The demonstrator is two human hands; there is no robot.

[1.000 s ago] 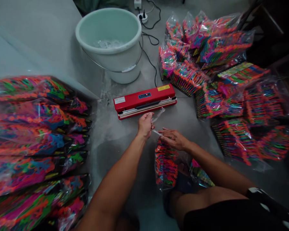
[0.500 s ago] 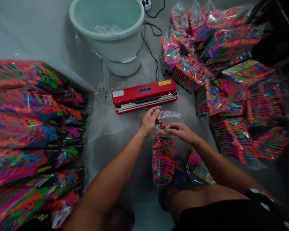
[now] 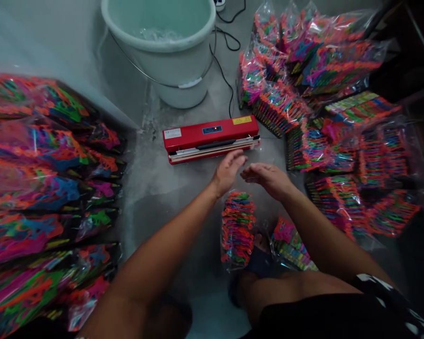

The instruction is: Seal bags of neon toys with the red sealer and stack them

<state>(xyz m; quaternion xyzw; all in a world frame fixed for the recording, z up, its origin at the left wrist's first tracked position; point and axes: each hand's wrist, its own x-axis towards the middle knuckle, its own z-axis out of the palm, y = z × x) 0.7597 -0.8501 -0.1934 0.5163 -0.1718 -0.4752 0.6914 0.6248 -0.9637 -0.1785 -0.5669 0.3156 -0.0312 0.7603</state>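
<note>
A clear bag filled with bright multicoloured plastic pieces (image 3: pixel 237 228) stands on the grey floor in front of my knees. My left hand (image 3: pixel 229 172) and my right hand (image 3: pixel 266 178) are side by side just above it, palms down and fingers stretched forward. They hold the bag's loose clear top, which is mostly hidden under them. My fingertips are almost at the front slot of a red heat sealer (image 3: pixel 210 138) lying across the floor.
A pale green bucket (image 3: pixel 162 37) with plastic scraps stands behind the sealer, and black cables (image 3: pixel 229 89) run past it. Filled bags are piled at the right (image 3: pixel 339 117) and stacked at the left (image 3: pixel 45 188). Another packet (image 3: pixel 291 245) lies by my right knee.
Both hands have moved forward with the bag's top, from pinching it above the packet to reaching the sealer's slot with flattened fingers. The view has tilted slightly downward.
</note>
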